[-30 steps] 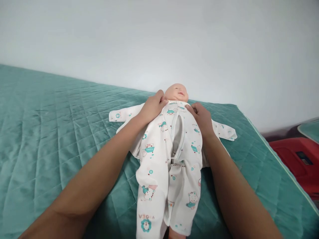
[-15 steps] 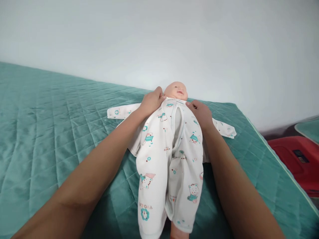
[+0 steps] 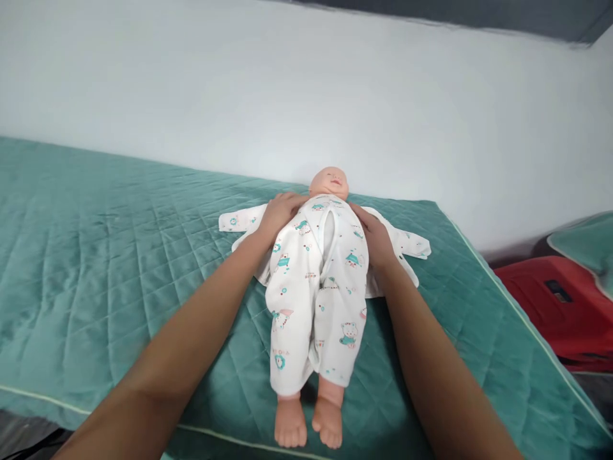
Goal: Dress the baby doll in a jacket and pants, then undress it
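Observation:
A baby doll lies on its back, its head toward the wall and its bare feet toward me. White baby trousers with teal and pink animal prints cover its legs and reach up to its chest. Beneath the doll a matching white baby shirt is spread, its sleeves stretched out to both sides. My left hand rests against the upper left side of the doll, fingers extended. At the upper right side lies my right hand, its fingers stretched along the cloth. Some fingertips are hard to make out.
A teal quilted cover lies over the bed, with a pale piped edge. Behind it rises a white wall. To the right, beyond the bed edge, stand a red plastic object and teal fabric.
Both hands have loosened from the trousers' top edge at the neck and now rest flatter on the doll's sides. The view has shifted, bringing the doll's feet and the bed's front edge into sight.

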A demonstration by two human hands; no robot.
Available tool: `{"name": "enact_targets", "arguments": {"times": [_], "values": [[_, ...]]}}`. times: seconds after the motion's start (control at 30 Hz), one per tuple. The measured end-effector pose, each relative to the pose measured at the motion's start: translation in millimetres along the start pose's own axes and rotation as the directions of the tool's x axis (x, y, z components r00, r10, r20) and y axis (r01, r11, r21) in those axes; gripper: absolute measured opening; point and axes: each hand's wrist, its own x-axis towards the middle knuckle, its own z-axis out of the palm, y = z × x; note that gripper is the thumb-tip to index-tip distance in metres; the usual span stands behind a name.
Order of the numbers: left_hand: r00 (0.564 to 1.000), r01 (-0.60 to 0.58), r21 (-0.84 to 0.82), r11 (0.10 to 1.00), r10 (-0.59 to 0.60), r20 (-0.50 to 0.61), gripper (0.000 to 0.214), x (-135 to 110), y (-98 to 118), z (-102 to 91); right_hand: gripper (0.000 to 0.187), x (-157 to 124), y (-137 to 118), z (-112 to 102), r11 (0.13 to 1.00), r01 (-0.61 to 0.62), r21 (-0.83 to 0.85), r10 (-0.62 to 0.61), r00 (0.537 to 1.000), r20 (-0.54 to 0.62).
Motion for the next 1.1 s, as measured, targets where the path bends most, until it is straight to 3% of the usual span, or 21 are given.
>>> {"name": "enact_targets", "arguments": {"times": [0.1, 0.2, 0.3, 0.4, 0.47, 0.57, 0.67, 0.8, 0.93, 1.1], "values": [[1.0, 0.006, 0.158, 0.987, -0.007, 0.004, 0.045, -33, 3, -8.9, 0.049, -31, -5, -3, 1.0, -0.024, 0.002, 0.024, 1.0, 0.015], [1.0, -0.022, 0.18, 0.983, 0.025, -0.016, 0.051, -66, 13, -14.8, 0.062, -69, -13, -6, 0.996, -0.093, -0.01, 0.093, 0.995, 0.044], [0.998, -0.006, 0.13, 0.991, 0.014, -0.062, 0.049, -95, 28, -19.6, 0.056, -111, -29, -8, 0.988, -0.153, 0.009, 0.153, 0.988, -0.007], [0.99, 0.061, 0.016, 0.998, -0.059, -0.125, 0.036, -120, 46, -26.1, 0.044, -157, -55, -6, 0.984, -0.175, 0.04, 0.179, 0.971, -0.157], [0.979, 0.11, -0.069, 0.992, -0.12, -0.163, 0.028, -132, 55, -30.7, 0.035, -184, -76, -1, 0.991, -0.127, 0.048, 0.134, 0.973, -0.189], [0.967, 0.16, -0.145, 0.976, -0.185, -0.177, 0.025, -139, 62, -35.8, 0.032, -212, -108, 7, 1.0, 0.011, 0.018, -0.009, 0.996, -0.087], [0.959, 0.167, -0.153, 0.974, -0.197, -0.203, 0.023, -139, 66, -39.1, 0.033, -217, -134, 11, 0.988, 0.123, -0.097, -0.117, 0.991, 0.067], [0.958, 0.08, -0.099, 0.992, -0.104, -0.269, 0.015, -157, 91, -43.1, 0.025, -202, -152, 8, 0.953, 0.19, -0.235, -0.129, 0.959, 0.253], [0.995, -0.047, -0.029, 0.998, 0.044, -0.09, 0.017, -209, 133, -45.2, 0.027, -196, -152, 6, 0.941, 0.187, -0.281, -0.095, 0.945, 0.313], [0.997, 0.031, -0.023, 0.999, -0.029, 0.075, 0.023, -262, 165, -52.7, 0.024, -197, -147, 10, 0.917, 0.241, -0.318, -0.084, 0.896, 0.437]]}}
